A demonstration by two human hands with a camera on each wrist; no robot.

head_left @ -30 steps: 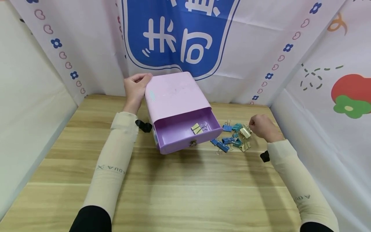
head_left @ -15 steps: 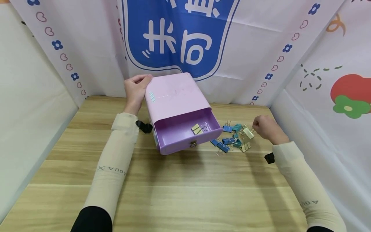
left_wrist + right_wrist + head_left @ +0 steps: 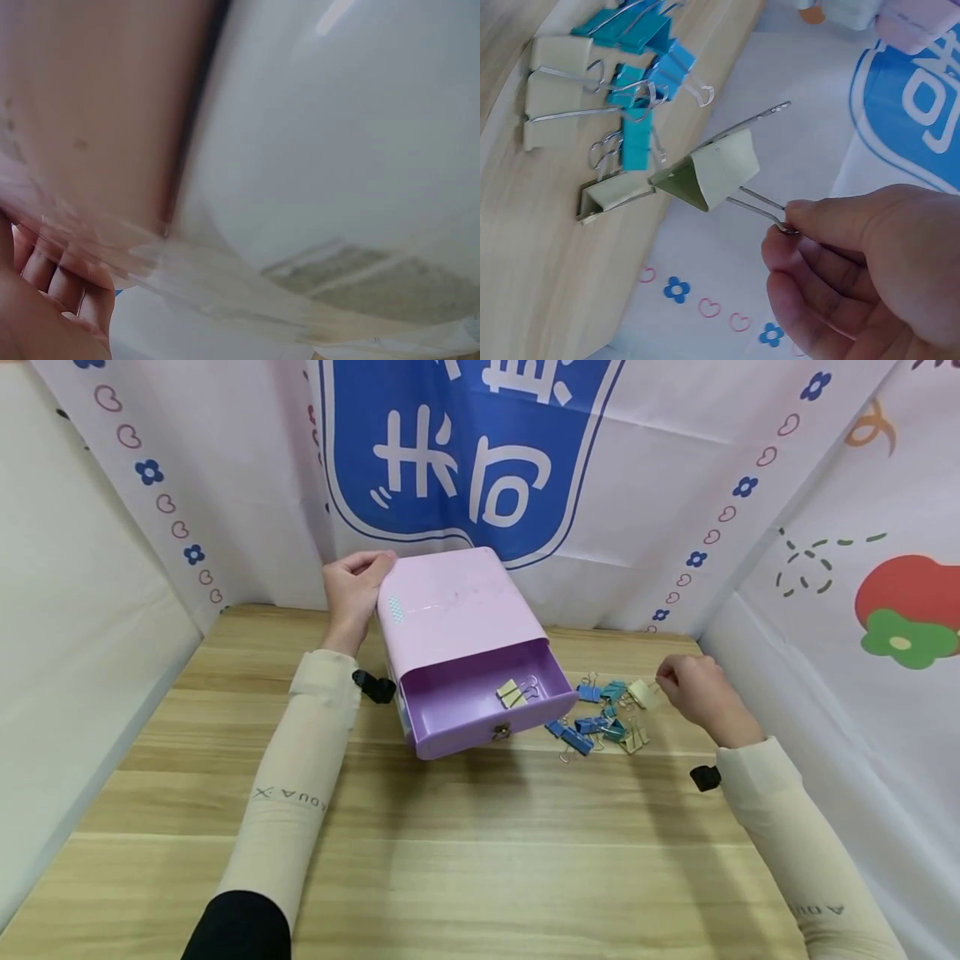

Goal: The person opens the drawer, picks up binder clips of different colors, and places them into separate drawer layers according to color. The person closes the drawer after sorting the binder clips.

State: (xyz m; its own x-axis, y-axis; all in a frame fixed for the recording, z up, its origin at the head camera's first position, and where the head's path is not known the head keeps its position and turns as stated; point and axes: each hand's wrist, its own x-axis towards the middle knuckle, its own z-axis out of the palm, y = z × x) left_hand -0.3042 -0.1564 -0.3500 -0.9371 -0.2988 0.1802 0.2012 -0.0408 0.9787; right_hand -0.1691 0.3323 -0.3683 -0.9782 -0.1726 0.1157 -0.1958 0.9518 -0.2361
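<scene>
My right hand (image 3: pixel 699 692) pinches one wire handle of a pale yellow binder clip (image 3: pixel 724 166) between thumb and index finger. In the right wrist view that clip hangs just off the pile. Several blue clips (image 3: pixel 576 737), teal clips (image 3: pixel 636 139) and yellow clips (image 3: pixel 557 94) lie together on the table. My left hand (image 3: pixel 352 597) grips the back left corner of a pink box (image 3: pixel 461 602). Its purple drawer (image 3: pixel 450 697) is pulled out, with a yellow binder clip (image 3: pixel 512 694) inside. The left wrist view shows mostly the box side (image 3: pixel 337 135) up close, with curled fingers (image 3: pixel 67 289) at lower left.
A wooden table (image 3: pixel 480 860) spreads out below the box. Behind it hangs a white cloth with a blue printed emblem (image 3: pixel 457 452), and white cloth walls close both sides. A small brass-coloured knob (image 3: pixel 500 732) sits on the drawer front.
My right hand has drawn slightly to the right, and the pinched yellow binder clip has turned and shifted with it. My left hand, the box and the drawer stay in place.
</scene>
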